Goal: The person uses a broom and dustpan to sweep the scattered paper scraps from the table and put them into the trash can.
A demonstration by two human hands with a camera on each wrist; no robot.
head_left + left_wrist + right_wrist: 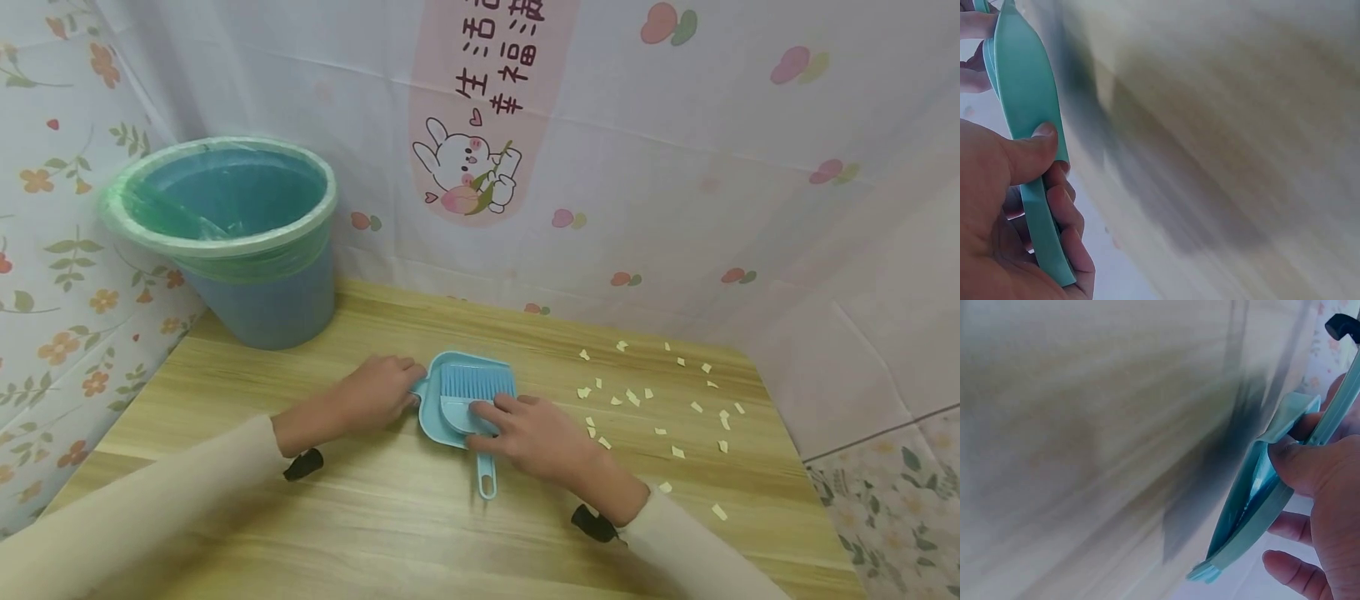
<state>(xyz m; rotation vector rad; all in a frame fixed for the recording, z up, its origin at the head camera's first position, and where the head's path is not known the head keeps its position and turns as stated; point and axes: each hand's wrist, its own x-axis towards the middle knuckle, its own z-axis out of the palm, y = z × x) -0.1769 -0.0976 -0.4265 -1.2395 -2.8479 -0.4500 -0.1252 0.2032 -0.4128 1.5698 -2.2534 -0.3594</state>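
A light blue dustpan (430, 419) is held over the table, its shadow falling on the wood in both wrist views. My left hand (378, 392) grips the dustpan's short handle, and in the left wrist view the thumb lies along the green-blue dustpan (1025, 81) with fingers curled behind. A matching small hand brush (480, 382) lies in the pan, bristles toward the back and its looped handle pointing toward me. My right hand (540, 437) pinches the brush near where head meets handle. In the right wrist view its other fingers are spread apart.
Several small pale yellow paper scraps (633, 398) are scattered over the right of the wooden table (337, 533). A blue bin (270, 308) lined with a green bag stands at the back left corner. Printed cloth (675, 167) hangs behind the table.
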